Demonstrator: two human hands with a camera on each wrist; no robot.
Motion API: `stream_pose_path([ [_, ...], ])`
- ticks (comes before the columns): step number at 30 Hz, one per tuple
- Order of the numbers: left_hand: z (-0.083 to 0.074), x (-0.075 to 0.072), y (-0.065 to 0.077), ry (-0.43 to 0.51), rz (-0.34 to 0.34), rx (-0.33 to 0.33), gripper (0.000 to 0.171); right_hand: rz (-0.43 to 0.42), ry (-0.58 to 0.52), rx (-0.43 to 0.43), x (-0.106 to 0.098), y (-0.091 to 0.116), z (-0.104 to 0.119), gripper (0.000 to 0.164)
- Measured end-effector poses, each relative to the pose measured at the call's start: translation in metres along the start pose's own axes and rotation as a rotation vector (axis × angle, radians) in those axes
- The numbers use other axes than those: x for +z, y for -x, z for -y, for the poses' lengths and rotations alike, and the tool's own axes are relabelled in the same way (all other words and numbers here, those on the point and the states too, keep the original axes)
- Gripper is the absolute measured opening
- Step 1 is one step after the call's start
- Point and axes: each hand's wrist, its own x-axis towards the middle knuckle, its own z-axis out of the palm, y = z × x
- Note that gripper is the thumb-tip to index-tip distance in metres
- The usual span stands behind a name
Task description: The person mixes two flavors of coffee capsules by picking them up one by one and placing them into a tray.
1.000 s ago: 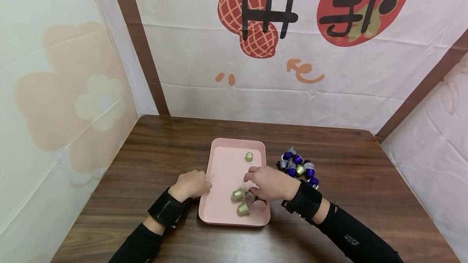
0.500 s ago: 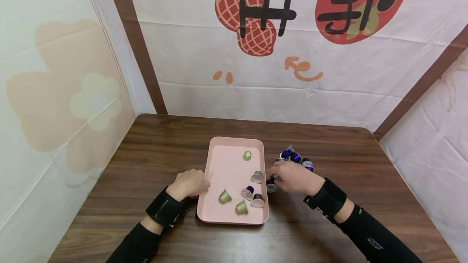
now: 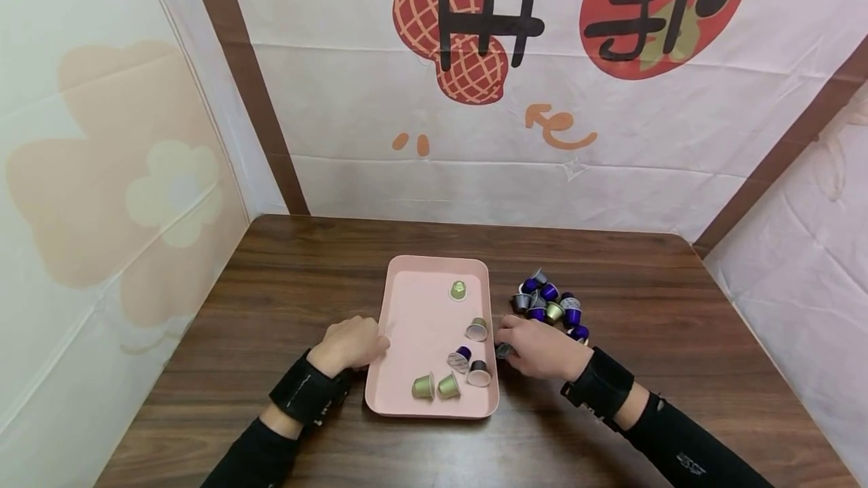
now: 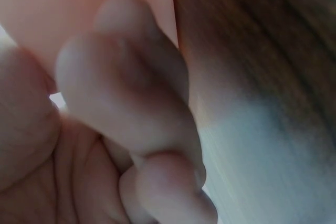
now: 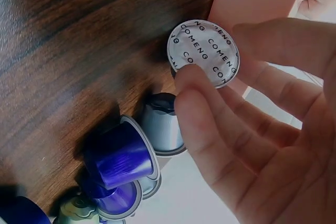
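A pink tray (image 3: 414, 307) lies on the table, and my left hand (image 3: 349, 345) grips its left rim; in the left wrist view the fingers (image 4: 126, 103) are curled at the tray's edge. Several coffee capsules lie in the tray, among them a green capsule (image 3: 423, 387) beside another green one (image 3: 448, 386). Just right of the tray, my right hand (image 3: 542, 349) pinches a coffee capsule (image 5: 202, 51) between thumb and fingers. Its white lid with black lettering faces the right wrist camera. The capsule's body is mostly hidden.
A pile of blue, grey and green capsules (image 3: 549, 294) stands just beyond my right hand. Near that hand are a silver capsule (image 5: 163, 124) and a blue capsule (image 5: 123, 153). The brown table (image 3: 305, 269) ends at a printed cloth wall (image 3: 475, 187).
My right hand has moved out of the tray to the right and taken hold of a capsule beside it. One green capsule in the tray has rolled lower. The left hand stays on the rim.
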Motion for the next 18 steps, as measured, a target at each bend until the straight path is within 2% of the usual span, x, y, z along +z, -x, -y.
stream_pose_path([
  [10, -0.0006, -0.0013, 0.0005, 0.004, 0.000, 0.005, 0.030, 0.019, 0.016, -0.016, -0.0012, 0.0009, 0.0012, 0.019],
  [18, 0.0002, 0.0000, 0.0015, 0.022, 0.012, 0.001, 0.031, 0.061, 0.009, 0.021, 0.0010, 0.0020, 0.0036, 0.018],
])
